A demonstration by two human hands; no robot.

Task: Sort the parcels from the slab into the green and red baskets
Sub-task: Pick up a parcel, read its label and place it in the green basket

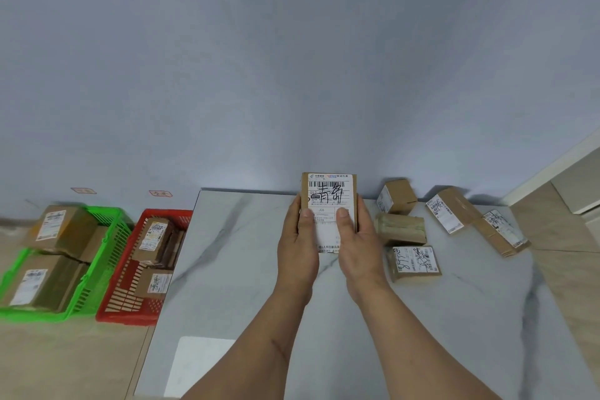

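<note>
Both hands, left hand (300,237) and right hand (355,237), are gripping the labelled parcel (328,201) upright; the baskets, green basket (107,237) and red basket (130,299), are lying left of it.

Brown parcels (414,261) w/ white labels, slab (243,253) white – grey veins, green basket (107,237), red basket (130,302)

**Marble slab and tiled floor**

A white, grey-veined marble slab (246,269) lies on the beige tiled floor (65,360) against the wall. Five brown cardboard parcels rest on its right part: a small cube-like box (397,195), a tape-wrapped flat box (402,228), a flat box with a scribbled white label (415,264), and two longer labelled boxes (449,209) (501,234) touching end to end. Left of the slab, on the floor, stand a red plastic basket (130,305) and a green plastic basket (97,256) side by side.
</note>
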